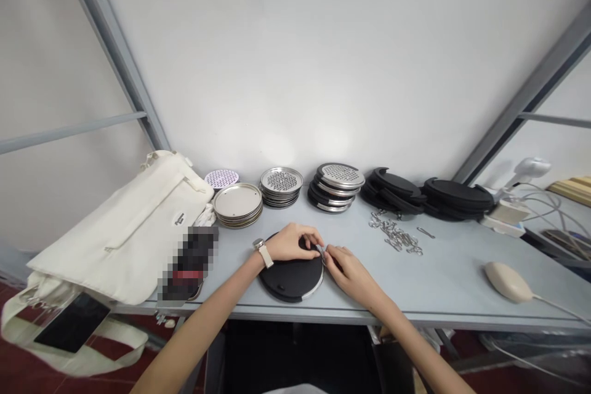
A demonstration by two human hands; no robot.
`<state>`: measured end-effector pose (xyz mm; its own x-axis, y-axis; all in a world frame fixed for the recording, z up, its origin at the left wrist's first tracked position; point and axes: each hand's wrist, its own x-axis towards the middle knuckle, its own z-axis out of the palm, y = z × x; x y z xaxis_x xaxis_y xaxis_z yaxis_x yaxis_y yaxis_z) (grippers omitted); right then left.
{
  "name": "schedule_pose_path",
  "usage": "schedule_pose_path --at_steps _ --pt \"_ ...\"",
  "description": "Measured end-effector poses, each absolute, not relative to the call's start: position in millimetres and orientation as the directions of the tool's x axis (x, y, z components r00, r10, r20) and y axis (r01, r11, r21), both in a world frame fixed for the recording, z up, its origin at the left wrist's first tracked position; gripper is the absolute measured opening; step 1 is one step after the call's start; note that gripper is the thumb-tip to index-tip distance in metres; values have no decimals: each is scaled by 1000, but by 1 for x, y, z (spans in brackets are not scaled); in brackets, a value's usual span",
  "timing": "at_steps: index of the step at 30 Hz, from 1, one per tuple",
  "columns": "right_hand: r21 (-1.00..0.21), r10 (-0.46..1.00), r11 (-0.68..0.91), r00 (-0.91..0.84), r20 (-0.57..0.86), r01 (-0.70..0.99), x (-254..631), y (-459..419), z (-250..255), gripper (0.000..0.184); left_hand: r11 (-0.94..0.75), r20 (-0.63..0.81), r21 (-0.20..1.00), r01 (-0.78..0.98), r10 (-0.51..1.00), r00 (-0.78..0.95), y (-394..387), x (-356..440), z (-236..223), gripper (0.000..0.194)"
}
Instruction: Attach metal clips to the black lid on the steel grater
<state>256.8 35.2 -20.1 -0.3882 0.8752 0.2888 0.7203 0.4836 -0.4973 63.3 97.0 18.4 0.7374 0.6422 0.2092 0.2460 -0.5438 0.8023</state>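
A round black cover (pixel 293 277) lies flat near the table's front edge, with a silver metal rim showing along its right side. My left hand (pixel 292 242) rests over its top, thumb and fingers pinched at the right edge. Opposite it, my right hand (pixel 345 266) is closed, its fingertips meeting the left ones at a small silver metal clip (pixel 320 252). My fingers partly hide the clip. Loose metal clips (pixel 398 237) lie in a pile to the right.
Along the wall stand stacks of metal discs (pixel 238 202), round grater plates (pixel 281 183), graters in black covers (pixel 339 178) and black covers (pixel 457 196). A cream bag (pixel 124 228) and blurred dark object (pixel 187 268) are left; a beige corded device (pixel 508 281) is right.
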Motion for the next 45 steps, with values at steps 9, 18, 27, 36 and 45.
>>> schedule_pose_path --at_steps 9,18,27,36,45 --pt "-640 918 391 -327 222 661 255 39 -14 32 -583 232 787 202 583 779 112 72 10 19" --pt "-719 920 363 -352 174 592 255 55 -13 36 -620 251 700 354 678 691 106 74 8 20" --pt "-666 923 359 -354 150 654 255 57 -6 32 -664 281 593 456 701 656 98 67 12 19" --pt "-630 913 396 -363 189 668 260 54 -9 28 -820 356 302 486 570 741 95 68 16 14" --pt "-608 912 408 -330 242 681 256 57 -17 28 -846 357 253 470 533 767 95 68 16 15"
